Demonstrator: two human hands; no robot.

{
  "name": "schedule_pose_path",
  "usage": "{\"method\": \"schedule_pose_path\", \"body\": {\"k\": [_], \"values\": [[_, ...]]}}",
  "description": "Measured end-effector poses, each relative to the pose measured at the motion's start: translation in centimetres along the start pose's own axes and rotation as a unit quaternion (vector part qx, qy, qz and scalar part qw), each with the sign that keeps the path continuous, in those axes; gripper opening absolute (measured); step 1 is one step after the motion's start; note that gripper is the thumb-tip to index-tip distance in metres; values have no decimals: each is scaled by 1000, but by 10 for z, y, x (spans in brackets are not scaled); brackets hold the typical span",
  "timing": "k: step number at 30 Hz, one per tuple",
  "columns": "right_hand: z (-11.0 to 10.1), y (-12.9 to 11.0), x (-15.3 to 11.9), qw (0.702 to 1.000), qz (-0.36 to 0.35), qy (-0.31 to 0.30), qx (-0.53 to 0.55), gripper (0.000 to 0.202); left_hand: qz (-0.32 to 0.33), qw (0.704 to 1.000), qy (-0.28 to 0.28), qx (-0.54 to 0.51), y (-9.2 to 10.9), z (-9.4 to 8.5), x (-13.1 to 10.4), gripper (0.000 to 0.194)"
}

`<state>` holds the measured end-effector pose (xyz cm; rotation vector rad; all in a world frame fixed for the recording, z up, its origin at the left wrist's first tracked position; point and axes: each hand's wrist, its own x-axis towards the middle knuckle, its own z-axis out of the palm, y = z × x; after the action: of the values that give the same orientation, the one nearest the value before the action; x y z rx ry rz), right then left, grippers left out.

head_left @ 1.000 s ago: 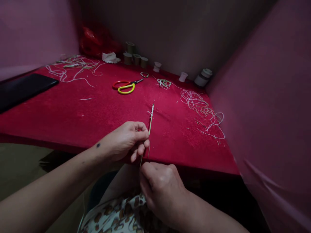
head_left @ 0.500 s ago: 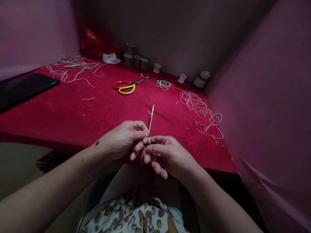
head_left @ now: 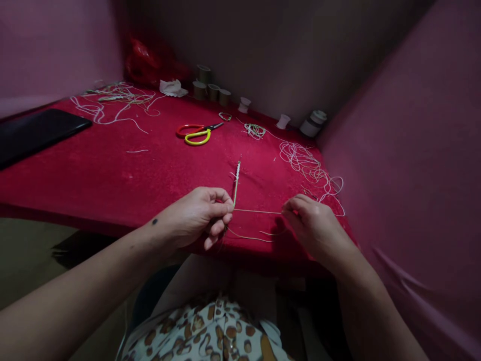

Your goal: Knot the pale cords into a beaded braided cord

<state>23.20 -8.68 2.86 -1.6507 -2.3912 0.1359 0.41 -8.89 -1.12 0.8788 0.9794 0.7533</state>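
Observation:
A slim braided cord [head_left: 236,183], pale green and white, runs up from the fingertips of my left hand [head_left: 210,213], which pinches its lower end. My right hand [head_left: 306,220] is closed on a thin thread [head_left: 257,211], stretched taut and nearly level between the two hands. Looser thread ends hang below, curving rightward from under my left hand over the red cloth. The braid's far tip points away from me.
On the red-covered table [head_left: 158,175] lie scissors [head_left: 198,134], a black flat device [head_left: 41,133], tangled white cords [head_left: 116,103] at left and a thread heap [head_left: 302,160] at right. Spools [head_left: 213,93], a red bag [head_left: 145,62] and a white container [head_left: 313,123] stand along the back.
My right hand has moved right, away from my left hand, drawing the thread out straight. My left hand keeps its pinch in nearly the same place.

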Motion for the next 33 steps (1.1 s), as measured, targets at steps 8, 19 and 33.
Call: {"method": "schedule_pose_path", "body": {"k": [8, 19, 33], "values": [[13, -37, 11, 984, -5, 54, 167, 24, 1, 1000, 4, 4, 1, -2, -1, 15], [43, -53, 41, 783, 151, -249, 549, 21, 4, 999, 3, 38, 0, -2, -5, 18], [46, -53, 46, 761, 162, -268, 568, 18, -13, 968, 93, 231, 10, -4, -12, 11]]}}
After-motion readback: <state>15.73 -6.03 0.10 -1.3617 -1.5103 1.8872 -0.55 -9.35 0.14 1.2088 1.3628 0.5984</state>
